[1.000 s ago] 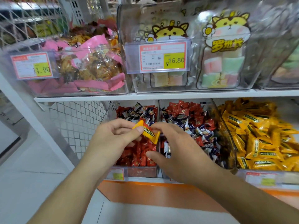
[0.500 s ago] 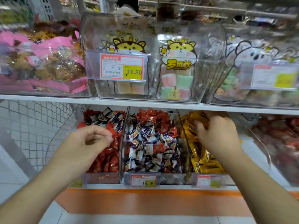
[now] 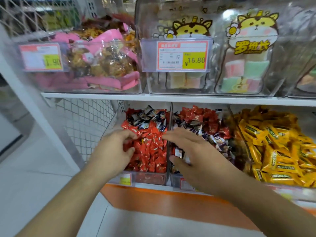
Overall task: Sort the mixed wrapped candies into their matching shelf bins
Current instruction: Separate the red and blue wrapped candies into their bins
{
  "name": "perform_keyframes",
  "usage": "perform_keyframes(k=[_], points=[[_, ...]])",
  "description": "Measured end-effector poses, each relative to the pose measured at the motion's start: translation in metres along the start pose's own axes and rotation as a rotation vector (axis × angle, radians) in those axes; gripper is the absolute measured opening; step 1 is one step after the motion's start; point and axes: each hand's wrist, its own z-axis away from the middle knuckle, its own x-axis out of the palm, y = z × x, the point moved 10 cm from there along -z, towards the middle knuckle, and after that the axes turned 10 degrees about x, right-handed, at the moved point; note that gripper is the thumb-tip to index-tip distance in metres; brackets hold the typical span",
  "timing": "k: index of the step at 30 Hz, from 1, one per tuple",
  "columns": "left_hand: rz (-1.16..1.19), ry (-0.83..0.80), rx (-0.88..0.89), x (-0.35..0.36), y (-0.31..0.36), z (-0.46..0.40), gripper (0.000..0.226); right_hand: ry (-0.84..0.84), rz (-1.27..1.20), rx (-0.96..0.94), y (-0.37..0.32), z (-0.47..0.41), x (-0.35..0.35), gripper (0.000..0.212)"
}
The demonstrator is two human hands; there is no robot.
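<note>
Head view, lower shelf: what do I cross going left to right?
Wire mesh panel → bin of red candies → bin of mixed red and dark candies → bin of yellow candies.

clear candy bins (image 3: 150, 177) on white shelf (image 3: 222, 100)

The right hand (image 3: 196, 156) is hiding the candies beneath its palm. Motion blur is smearing the left hand's (image 3: 112, 151) fingertips, so whether they are pinching anything is unclear

Two hands (image 3: 112, 149), three lower candy bins (image 3: 150, 177).
</note>
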Motion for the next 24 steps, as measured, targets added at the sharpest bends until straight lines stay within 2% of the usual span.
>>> perform_keyframes(k=[7,15,17,20,24], points=[[-0.084,-0.161,0.135,0.033,0.005,-0.011,0.05,-0.035,0.038,-0.015,-0.004,-0.009,0.023,0.06],[-0.074,-0.397,0.088,0.047,-0.002,-0.008,0.025,-0.032,0.042,-0.015,0.0,-0.011,0.024,0.059],[-0.055,-0.369,0.049,0.039,-0.003,-0.007,0.021,-0.033,0.035,-0.009,0.0,-0.011,0.024,0.058],[-0.009,-0.199,0.006,0.028,-0.007,-0.012,0.014,-0.028,0.028,-0.006,0.0,-0.011,0.024,0.058],[-0.037,-0.134,0.013,0.04,-0.007,-0.02,0.029,-0.028,0.025,-0.001,-0.001,-0.009,0.025,0.058]])
